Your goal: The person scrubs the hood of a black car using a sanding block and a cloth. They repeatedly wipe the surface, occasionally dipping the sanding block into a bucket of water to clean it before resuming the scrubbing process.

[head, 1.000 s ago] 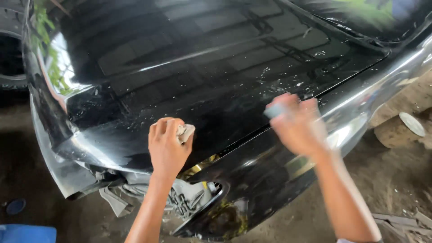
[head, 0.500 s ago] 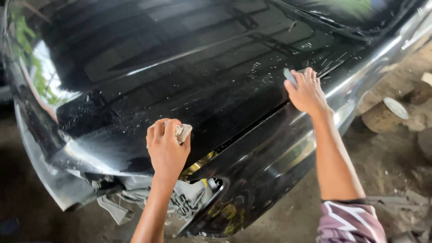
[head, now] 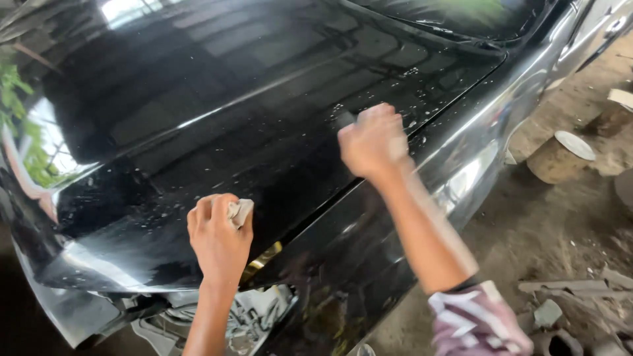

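A glossy black car hood fills most of the view, wet and flecked with white droplets. My left hand rests near the hood's front edge, closed on a small pale pad. My right hand is further up the hood near its right seam, blurred, fingers curled around something small that I cannot make out. The black fender runs beside my right forearm.
Below the hood the front of the car is open, showing grey inner parts. Bare dirt ground lies to the right with a log stump, a white disc on it, and scraps of debris.
My right hand has slid left and down across the hood from the right seam. My left hand has stayed in place with the pad. The view has shifted slightly.
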